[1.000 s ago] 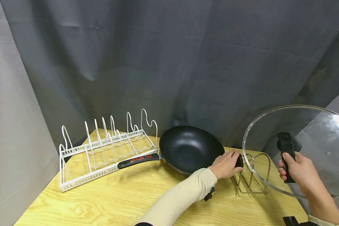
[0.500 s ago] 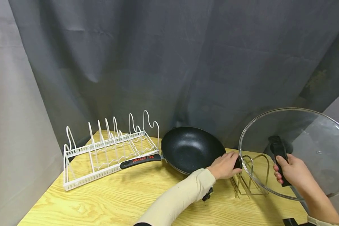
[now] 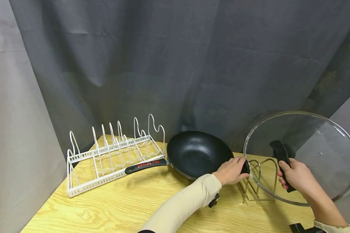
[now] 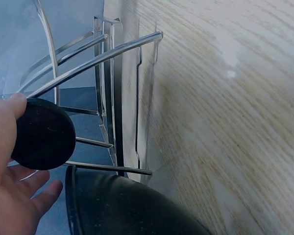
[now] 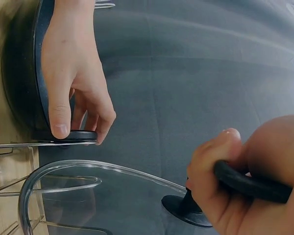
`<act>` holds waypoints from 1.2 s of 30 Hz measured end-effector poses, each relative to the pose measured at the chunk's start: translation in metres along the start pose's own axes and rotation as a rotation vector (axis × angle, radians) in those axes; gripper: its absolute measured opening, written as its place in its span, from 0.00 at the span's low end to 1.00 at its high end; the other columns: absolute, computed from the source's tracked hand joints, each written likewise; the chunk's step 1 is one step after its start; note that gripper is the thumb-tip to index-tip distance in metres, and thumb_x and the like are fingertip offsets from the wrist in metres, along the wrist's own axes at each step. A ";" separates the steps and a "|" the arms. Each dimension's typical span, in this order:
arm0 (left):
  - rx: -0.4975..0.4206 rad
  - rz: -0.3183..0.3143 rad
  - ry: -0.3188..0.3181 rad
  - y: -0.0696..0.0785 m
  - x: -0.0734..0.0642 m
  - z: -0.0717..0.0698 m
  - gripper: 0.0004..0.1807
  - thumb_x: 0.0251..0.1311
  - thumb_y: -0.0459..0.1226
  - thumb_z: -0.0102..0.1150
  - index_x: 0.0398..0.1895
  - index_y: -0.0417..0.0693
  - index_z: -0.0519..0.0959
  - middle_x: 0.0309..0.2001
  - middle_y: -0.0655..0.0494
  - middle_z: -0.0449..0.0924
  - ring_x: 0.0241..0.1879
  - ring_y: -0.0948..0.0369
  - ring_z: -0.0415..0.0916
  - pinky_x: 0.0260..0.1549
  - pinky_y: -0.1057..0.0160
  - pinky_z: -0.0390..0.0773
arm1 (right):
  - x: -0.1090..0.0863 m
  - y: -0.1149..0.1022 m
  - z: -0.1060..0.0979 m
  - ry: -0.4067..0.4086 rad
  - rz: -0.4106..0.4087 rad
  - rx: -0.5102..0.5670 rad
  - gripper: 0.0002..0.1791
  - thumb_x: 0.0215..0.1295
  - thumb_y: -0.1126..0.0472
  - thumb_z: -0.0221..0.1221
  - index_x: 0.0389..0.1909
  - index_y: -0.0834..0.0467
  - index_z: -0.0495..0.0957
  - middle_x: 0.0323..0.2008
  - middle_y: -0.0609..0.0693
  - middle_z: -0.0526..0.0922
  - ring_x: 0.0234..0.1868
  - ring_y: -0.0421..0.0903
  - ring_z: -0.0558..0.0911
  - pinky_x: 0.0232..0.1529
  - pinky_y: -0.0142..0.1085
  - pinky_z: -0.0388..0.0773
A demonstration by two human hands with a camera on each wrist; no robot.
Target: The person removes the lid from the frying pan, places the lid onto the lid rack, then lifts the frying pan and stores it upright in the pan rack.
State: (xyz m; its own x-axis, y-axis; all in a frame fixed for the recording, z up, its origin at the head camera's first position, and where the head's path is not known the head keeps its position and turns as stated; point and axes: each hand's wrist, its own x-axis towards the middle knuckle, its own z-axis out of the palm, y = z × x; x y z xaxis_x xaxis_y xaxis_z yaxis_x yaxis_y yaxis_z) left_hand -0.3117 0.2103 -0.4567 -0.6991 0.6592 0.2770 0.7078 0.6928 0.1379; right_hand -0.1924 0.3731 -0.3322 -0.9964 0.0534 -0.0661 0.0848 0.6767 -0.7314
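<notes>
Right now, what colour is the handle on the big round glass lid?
The handle is black; the head view shows it best.

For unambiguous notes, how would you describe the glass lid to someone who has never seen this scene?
Find the wooden table and the black wok near its back. To the wok's right in the head view, the right hand grips a black handle on the glass lid. Its large, see-through disc sets it apart from the opaque wok and small metal rack.

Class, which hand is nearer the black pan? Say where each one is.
Left. The left hand is at the right side of the pan, gripping a round black knob; the right hand is farther right, holding the handle of the glass lid.
</notes>
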 end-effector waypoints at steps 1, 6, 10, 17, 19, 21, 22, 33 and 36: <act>-0.002 -0.001 -0.001 0.000 0.000 0.000 0.33 0.64 0.60 0.45 0.67 0.56 0.60 0.63 0.63 0.63 0.57 0.66 0.66 0.50 0.70 0.71 | 0.000 0.000 0.001 -0.002 -0.002 -0.001 0.24 0.77 0.48 0.29 0.44 0.68 0.56 0.25 0.53 0.71 0.18 0.45 0.73 0.20 0.41 0.76; 0.001 -0.001 -0.011 0.000 -0.001 0.000 0.32 0.63 0.60 0.46 0.65 0.57 0.61 0.63 0.63 0.63 0.56 0.67 0.67 0.49 0.70 0.71 | 0.000 -0.001 0.005 -0.016 0.000 -0.003 0.23 0.77 0.50 0.30 0.45 0.69 0.57 0.25 0.54 0.72 0.18 0.45 0.74 0.20 0.41 0.76; 0.010 0.009 -0.012 0.000 -0.002 -0.001 0.32 0.63 0.60 0.46 0.65 0.56 0.61 0.63 0.63 0.64 0.56 0.66 0.67 0.49 0.70 0.71 | 0.001 -0.001 0.008 -0.018 -0.005 -0.005 0.21 0.77 0.52 0.31 0.44 0.69 0.57 0.24 0.54 0.72 0.18 0.45 0.74 0.19 0.41 0.76; 0.018 0.016 -0.014 0.000 -0.003 -0.001 0.32 0.63 0.61 0.46 0.65 0.56 0.61 0.62 0.63 0.64 0.54 0.67 0.68 0.49 0.70 0.71 | 0.004 -0.001 0.011 -0.035 0.005 -0.020 0.21 0.77 0.53 0.31 0.43 0.69 0.57 0.23 0.53 0.71 0.17 0.45 0.74 0.19 0.41 0.76; 0.024 0.015 -0.017 0.000 -0.003 0.000 0.32 0.63 0.61 0.46 0.64 0.56 0.61 0.62 0.63 0.64 0.54 0.67 0.68 0.49 0.70 0.71 | 0.006 -0.001 0.012 -0.040 0.010 -0.026 0.20 0.77 0.53 0.31 0.42 0.69 0.57 0.23 0.52 0.71 0.17 0.45 0.74 0.19 0.41 0.76; 0.032 0.014 -0.018 0.000 -0.003 0.001 0.32 0.63 0.61 0.46 0.64 0.56 0.62 0.61 0.63 0.64 0.54 0.67 0.68 0.48 0.70 0.71 | 0.008 -0.001 0.014 -0.042 0.012 -0.032 0.19 0.77 0.54 0.31 0.41 0.69 0.58 0.22 0.52 0.71 0.17 0.44 0.74 0.19 0.41 0.76; 0.037 0.013 -0.018 0.001 -0.003 0.001 0.32 0.63 0.61 0.46 0.64 0.56 0.62 0.61 0.63 0.64 0.53 0.67 0.68 0.48 0.71 0.71 | 0.008 0.000 0.014 -0.043 0.012 -0.036 0.19 0.77 0.55 0.31 0.41 0.69 0.58 0.22 0.52 0.71 0.17 0.44 0.74 0.18 0.41 0.76; 0.038 0.005 -0.041 0.003 -0.003 -0.001 0.32 0.64 0.60 0.45 0.65 0.54 0.61 0.60 0.62 0.65 0.54 0.67 0.67 0.49 0.71 0.71 | 0.013 0.004 0.020 -0.037 0.019 -0.056 0.18 0.77 0.56 0.32 0.40 0.69 0.59 0.21 0.52 0.71 0.16 0.45 0.74 0.18 0.41 0.76; 0.039 0.001 -0.040 0.002 -0.003 -0.001 0.32 0.64 0.60 0.44 0.65 0.54 0.61 0.60 0.63 0.65 0.54 0.68 0.67 0.49 0.71 0.71 | 0.014 0.004 0.022 -0.037 0.012 -0.057 0.18 0.77 0.56 0.33 0.40 0.69 0.59 0.21 0.52 0.71 0.16 0.45 0.74 0.17 0.41 0.75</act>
State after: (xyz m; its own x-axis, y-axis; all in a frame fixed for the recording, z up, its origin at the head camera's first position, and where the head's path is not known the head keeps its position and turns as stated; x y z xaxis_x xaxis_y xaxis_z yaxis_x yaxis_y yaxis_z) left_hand -0.3079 0.2098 -0.4561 -0.7028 0.6703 0.2383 0.7043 0.7027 0.1005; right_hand -0.2057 0.3606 -0.3509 -0.9943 0.0354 -0.1005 0.0953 0.7168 -0.6907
